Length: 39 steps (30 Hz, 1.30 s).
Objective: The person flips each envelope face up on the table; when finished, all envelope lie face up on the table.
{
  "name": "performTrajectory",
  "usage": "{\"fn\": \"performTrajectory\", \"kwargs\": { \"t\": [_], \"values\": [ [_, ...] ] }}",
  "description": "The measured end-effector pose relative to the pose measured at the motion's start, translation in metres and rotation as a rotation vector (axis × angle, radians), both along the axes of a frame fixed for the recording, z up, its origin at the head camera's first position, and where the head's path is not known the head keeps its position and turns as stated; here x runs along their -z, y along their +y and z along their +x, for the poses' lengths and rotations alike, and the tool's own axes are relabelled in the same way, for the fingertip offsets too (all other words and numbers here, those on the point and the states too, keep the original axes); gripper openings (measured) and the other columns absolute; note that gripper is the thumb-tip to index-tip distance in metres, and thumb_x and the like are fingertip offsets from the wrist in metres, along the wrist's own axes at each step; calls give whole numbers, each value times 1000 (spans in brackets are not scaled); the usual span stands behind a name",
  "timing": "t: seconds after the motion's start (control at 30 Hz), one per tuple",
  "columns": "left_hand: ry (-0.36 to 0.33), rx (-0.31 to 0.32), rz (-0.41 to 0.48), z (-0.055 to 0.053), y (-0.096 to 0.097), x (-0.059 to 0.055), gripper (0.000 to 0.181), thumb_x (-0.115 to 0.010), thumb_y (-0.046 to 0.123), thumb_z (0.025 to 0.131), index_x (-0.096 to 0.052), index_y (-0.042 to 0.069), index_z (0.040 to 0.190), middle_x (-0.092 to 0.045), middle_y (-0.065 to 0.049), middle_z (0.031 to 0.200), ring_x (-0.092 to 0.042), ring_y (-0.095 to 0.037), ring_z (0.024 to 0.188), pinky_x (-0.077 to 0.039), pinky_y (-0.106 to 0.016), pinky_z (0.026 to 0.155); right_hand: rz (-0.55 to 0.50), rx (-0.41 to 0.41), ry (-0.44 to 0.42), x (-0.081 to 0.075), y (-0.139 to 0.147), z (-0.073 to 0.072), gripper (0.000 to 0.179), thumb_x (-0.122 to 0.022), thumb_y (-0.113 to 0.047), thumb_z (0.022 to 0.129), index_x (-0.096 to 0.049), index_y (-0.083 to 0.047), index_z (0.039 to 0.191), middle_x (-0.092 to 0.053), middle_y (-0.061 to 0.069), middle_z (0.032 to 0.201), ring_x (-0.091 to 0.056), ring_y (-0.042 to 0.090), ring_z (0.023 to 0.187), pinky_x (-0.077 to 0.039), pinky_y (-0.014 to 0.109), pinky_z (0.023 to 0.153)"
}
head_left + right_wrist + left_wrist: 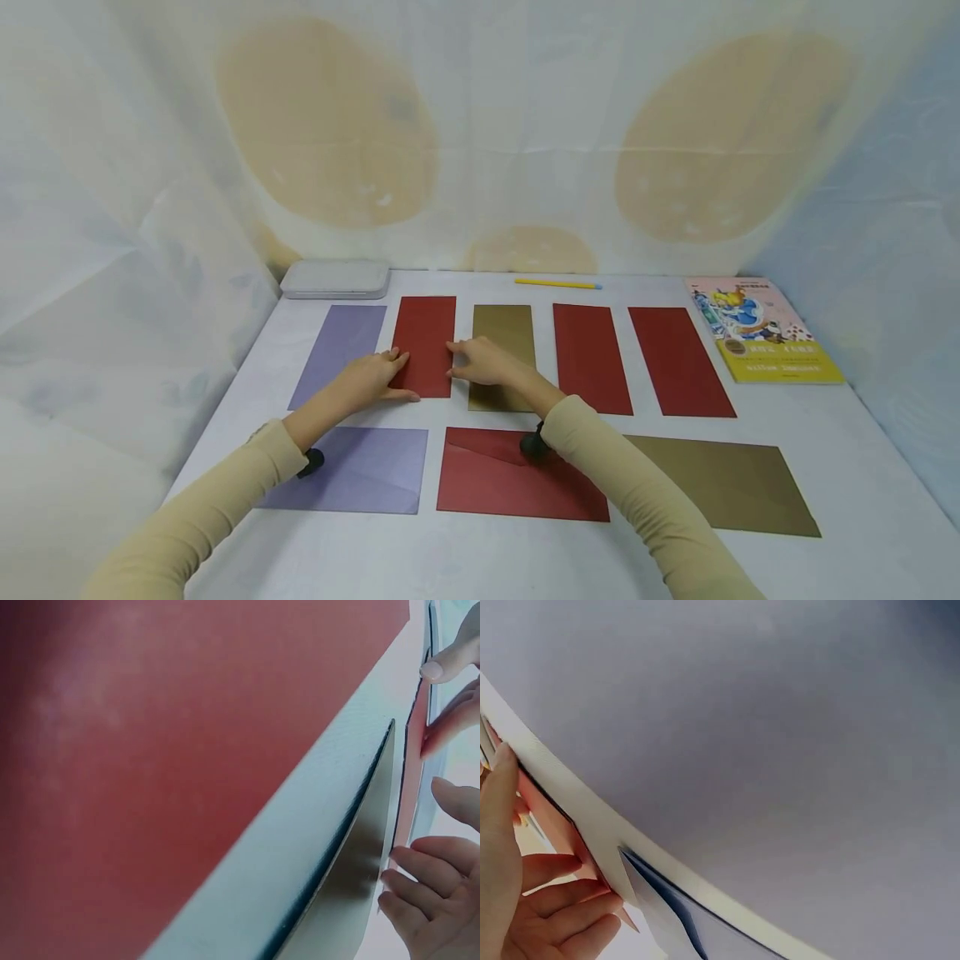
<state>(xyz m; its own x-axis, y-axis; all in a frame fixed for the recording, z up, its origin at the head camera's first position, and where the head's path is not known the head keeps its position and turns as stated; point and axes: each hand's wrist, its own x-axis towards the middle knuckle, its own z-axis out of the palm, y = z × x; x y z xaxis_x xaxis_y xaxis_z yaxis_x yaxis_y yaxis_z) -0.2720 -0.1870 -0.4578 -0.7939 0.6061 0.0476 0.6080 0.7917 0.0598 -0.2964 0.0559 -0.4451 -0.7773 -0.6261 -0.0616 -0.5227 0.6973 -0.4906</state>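
A red envelope (424, 342) lies in the back row in the head view, with both hands at its sides. My left hand (369, 380) touches its left edge with the fingertips, thumb stretched along its lower left corner. On the opposite edge, the fingertips of my right hand (483, 362) rest, thumb apart from the fingers. The right hand overlaps a gold envelope (501, 321) beside it. A purple envelope (347, 342) lies left of the red one, partly behind the left hand. In the right wrist view the right hand's fingers (427, 874) are lightly bent at the red edge.
Two more red envelopes (592, 358) (681, 361) continue the back row. In front lie purple (367, 471), red (495, 483) and gold (738, 483) envelopes, partly under the forearms. A pale case (335, 279), a yellow pencil (555, 284) and a picture book (761, 329) sit behind.
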Motion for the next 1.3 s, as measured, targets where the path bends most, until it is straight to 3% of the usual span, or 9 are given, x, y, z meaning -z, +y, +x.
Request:
{"fn": "performTrajectory", "kwargs": {
  "t": [0.13, 0.27, 0.43, 0.67, 0.73, 0.8, 0.93, 1.1, 1.3],
  "values": [
    [28, 12, -48, 0, 0, 0, 83, -66, 59, 83, -57, -11, 126, -57, -32, 123, -61, -41, 109, -55, -46, 74, -10, 9, -2, 0, 1, 0, 58, -67, -21, 92, -47, 3, 140, -56, 16, 133, -48, 15, 77, -40, 25, 67],
    [23, -6, -40, 2, -1, 0, 80, -64, 57, 86, -57, -11, 127, -57, -31, 124, -61, -41, 108, -55, -47, 74, -23, 13, 24, -1, 1, 1, 59, -68, -21, 92, -46, 5, 139, -56, 16, 133, -42, 13, 69, -40, 25, 70],
    [-12, -25, 2, 4, -3, 0, 77, -62, 54, 88, -55, -11, 129, -55, -31, 127, -59, -41, 111, -54, -47, 77, -38, 13, 20, -2, 1, 1, 58, -65, -23, 93, -46, 6, 139, -67, 18, 105, -33, 9, 55, -37, 23, 61],
    [-17, -21, 68, 6, -3, 2, 80, -64, 55, 86, -52, -9, 133, -54, -30, 129, -60, -41, 110, -54, -46, 79, -211, 57, -18, -3, 3, 3, 52, -62, -20, 96, -46, 3, 140, -53, 19, 134, -27, 8, 51, -35, 22, 58],
    [-4, -16, 86, 6, -2, 3, 84, -68, 56, 83, -51, -9, 134, -54, -29, 129, -62, -40, 107, -55, -44, 75, -246, 69, -4, -4, 4, 3, 51, -61, -19, 96, -46, 2, 140, -64, 21, 119, -26, 7, 48, -34, 21, 55],
    [12, -5, 104, 7, 0, 3, 85, -72, 54, 81, -51, -10, 133, -55, -29, 128, -63, -39, 104, -56, -43, 72, -272, 77, 19, -5, 4, 3, 50, -60, -18, 96, -47, 1, 140, -69, 18, 88, -23, 7, 44, -32, 22, 50],
    [3, 13, 163, 9, 3, 3, 81, -76, 45, 80, -50, -10, 134, -57, -28, 126, -63, -36, 105, -56, -40, 74, -308, 88, 71, -7, 5, 2, 48, -61, -18, 95, -50, -1, 139, -41, 0, 44, -24, 6, 40, -31, 20, 47],
    [-59, 17, 234, 10, 6, 3, 75, -78, 34, 82, -49, -10, 135, -62, -25, 121, -66, -25, 96, -54, -34, 75, -322, 104, 97, -8, 7, 2, 49, -61, -24, 96, -50, -6, 141, -30, -9, 43, -25, 7, 41, -32, 21, 49],
    [-132, 36, 302, 13, 7, 4, 71, -78, 26, 82, -48, -8, 137, -67, -19, 111, -57, -15, 78, -46, -25, 66, -333, 133, 78, -12, 11, 0, 54, -60, -30, 97, -46, -10, 144, -44, -1, 47, -27, 11, 52, -33, 26, 54]
  ]
}}
